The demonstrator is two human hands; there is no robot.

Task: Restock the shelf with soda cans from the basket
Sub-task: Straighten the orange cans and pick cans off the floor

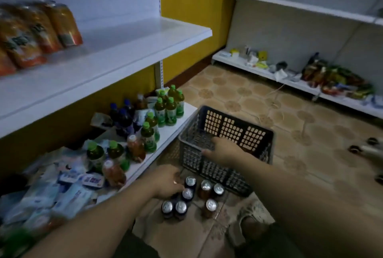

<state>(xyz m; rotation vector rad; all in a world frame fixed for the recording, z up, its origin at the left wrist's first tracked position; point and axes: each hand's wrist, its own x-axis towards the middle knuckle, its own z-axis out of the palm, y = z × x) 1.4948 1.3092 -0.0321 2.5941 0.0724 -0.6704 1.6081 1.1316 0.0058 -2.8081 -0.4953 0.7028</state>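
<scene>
A grey plastic basket (257, 133) stands on the tiled floor, and its inside looks bare. My right hand (222, 151) grips its near rim. Several soda cans (204, 189) stand upright on the floor just in front of the basket. My left hand (167, 181) reaches down to the leftmost cans, fingers curled at a can top (187, 193); whether it holds one is unclear. Orange soda cans (41, 29) stand at the left of the white middle shelf (128, 50).
The bottom shelf (176, 127) carries green-capped bottles (165, 108), dark bottles and white-blue packets (70, 193). A low shelf (248, 67) along the right wall holds snack bags (335, 77). My sandalled foot (248, 222) is by the cans. Chair castors (364, 148) sit far right.
</scene>
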